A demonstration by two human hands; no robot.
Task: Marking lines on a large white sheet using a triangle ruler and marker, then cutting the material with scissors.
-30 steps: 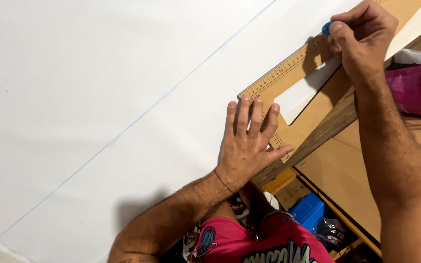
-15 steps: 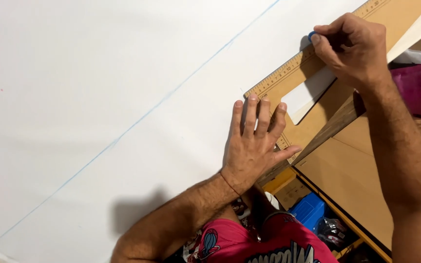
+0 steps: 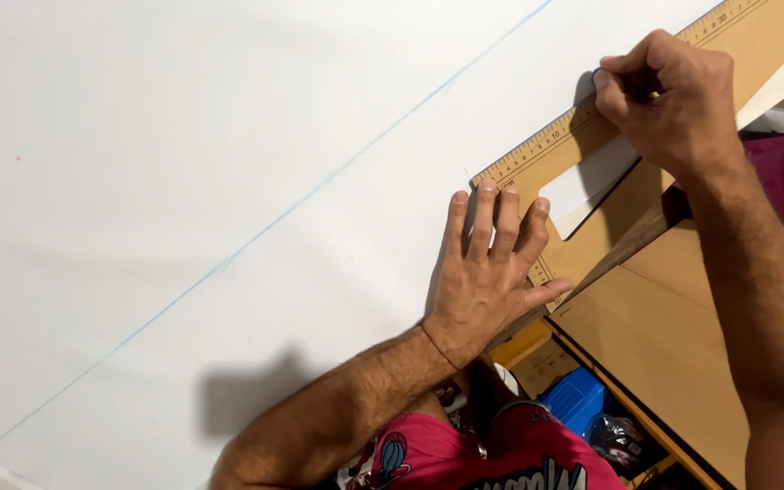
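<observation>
A large white sheet of fabric (image 3: 183, 136) covers the table, with a long thin blue line (image 3: 319, 186) drawn diagonally across it. A wooden ruler (image 3: 592, 118) with printed scale and a slot cut in it lies along the sheet's right edge. My left hand (image 3: 492, 268) presses flat on the ruler's near end, fingers spread. My right hand (image 3: 664, 95) is closed on a small blue marking piece, its tip (image 3: 597, 71) touching the ruler's scaled edge. Most of that piece is hidden in my fingers.
A brown board (image 3: 673, 336) slopes below the table edge at the right. Magenta fabric (image 3: 773, 177) lies at the far right. Under the table sit a blue box (image 3: 578, 399) and dark clutter. My pink printed shirt (image 3: 501, 458) fills the bottom.
My right hand has slid down along the ruler's edge towards my left hand, with the blue marking piece held against it. The left hand stays pressed on the ruler.
</observation>
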